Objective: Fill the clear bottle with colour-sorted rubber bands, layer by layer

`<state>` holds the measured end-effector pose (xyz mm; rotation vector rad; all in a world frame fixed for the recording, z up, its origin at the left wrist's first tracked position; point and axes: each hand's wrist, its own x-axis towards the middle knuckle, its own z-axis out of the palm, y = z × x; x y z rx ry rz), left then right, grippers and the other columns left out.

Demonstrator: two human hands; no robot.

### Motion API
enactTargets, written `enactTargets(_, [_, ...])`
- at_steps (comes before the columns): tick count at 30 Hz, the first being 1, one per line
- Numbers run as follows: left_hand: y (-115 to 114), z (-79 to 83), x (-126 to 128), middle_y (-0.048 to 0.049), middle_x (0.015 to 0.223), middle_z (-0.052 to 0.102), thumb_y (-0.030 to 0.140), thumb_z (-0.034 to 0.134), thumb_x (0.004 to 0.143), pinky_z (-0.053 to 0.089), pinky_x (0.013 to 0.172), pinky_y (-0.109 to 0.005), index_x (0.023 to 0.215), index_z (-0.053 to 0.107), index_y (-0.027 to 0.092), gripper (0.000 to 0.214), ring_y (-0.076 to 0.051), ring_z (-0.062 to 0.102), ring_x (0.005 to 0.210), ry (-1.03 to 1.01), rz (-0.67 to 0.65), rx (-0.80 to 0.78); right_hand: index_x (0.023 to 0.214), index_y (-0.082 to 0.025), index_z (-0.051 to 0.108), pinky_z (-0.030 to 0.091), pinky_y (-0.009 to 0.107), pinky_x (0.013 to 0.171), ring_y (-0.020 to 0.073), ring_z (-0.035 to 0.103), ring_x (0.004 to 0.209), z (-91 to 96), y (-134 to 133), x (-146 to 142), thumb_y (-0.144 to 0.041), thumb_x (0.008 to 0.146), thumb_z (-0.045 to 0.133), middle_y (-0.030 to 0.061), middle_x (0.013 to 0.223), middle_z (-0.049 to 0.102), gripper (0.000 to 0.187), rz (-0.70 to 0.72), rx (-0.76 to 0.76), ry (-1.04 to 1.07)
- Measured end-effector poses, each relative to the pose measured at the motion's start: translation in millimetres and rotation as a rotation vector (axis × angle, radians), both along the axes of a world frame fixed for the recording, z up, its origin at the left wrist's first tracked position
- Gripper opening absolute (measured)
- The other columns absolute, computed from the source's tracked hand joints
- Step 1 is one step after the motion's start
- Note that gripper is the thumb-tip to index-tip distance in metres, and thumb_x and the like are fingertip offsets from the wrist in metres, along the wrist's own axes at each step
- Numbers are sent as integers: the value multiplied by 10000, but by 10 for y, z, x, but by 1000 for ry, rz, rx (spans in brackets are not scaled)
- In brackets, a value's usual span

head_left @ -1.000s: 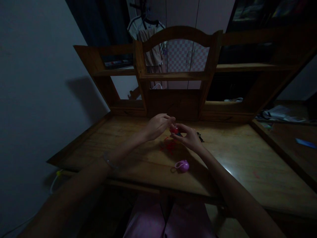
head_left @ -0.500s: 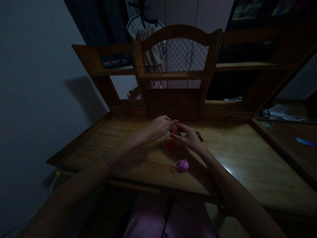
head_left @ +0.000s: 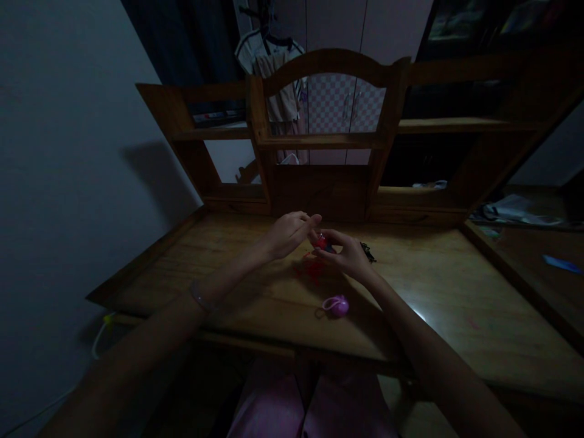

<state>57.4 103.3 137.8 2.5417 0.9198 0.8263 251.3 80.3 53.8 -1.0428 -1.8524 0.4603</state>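
My right hand (head_left: 349,252) pinches a small shiny red object (head_left: 322,242) with a dark blue part, just above the desk; its exact kind is too dim to tell. At its left side is my left hand (head_left: 289,236), its thumb lifted apart and its fingertips next to the red object, partly hidden. Below the hands lie small red pieces (head_left: 313,267) on the wooden desk top (head_left: 219,267). A purple round trinket (head_left: 339,306) with a loop strap sits nearer the front edge. Beyond my right hand is a small dark bundle (head_left: 367,252), partly covered.
A wooden shelf unit (head_left: 319,143) rises along the desk's back edge. The wall (head_left: 68,182) stands close on the left. On a lower surface at the right lie a blue flat item (head_left: 561,263) and a clear plastic bag (head_left: 515,210).
My left thumb has lifted off the red object and my left hand has shifted slightly left, so more of the red shows. My right hand keeps its hold.
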Motion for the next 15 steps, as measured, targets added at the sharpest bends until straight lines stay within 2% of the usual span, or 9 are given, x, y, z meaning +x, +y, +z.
enactTargets(5, [-49,61,-67,-65,881,699,484,261,998,450,891,-291,736,733,174,622,-159,632,872,-165,126,90,1183,-234,647,529,329,793,212,666,911,-34,24,6,-391,787,724,51,1041,713,433,0,-30,37])
enactTargets(8, [14,-26,-182,-52,864,688,449,333,986,444,876,-291,822,704,179,487,-166,623,858,-179,233,139,1174,-230,650,547,332,779,207,670,884,-50,41,12,-403,785,722,53,1020,713,431,2,-42,67])
enactTargets(11, [100,-334,-416,-68,986,680,426,429,941,442,901,-316,954,673,199,334,-207,614,949,-29,375,62,1186,-236,645,552,336,789,205,670,896,-58,46,18,-387,785,721,55,1042,710,435,1,-38,84])
enactTargets(13, [115,-625,-614,-93,1100,661,412,468,912,432,953,-352,1051,651,206,308,-246,592,1044,125,459,-84,1192,-239,644,549,345,805,210,669,912,-58,44,21,-378,781,724,58,1058,709,441,-6,-33,83])
enactTargets(15, [79,-910,-792,-100,1118,658,364,444,916,425,982,-396,1093,637,198,310,-263,589,1061,225,493,-206,1186,-239,647,548,347,810,211,670,914,-54,40,23,-375,779,726,58,1056,710,436,-12,-33,79])
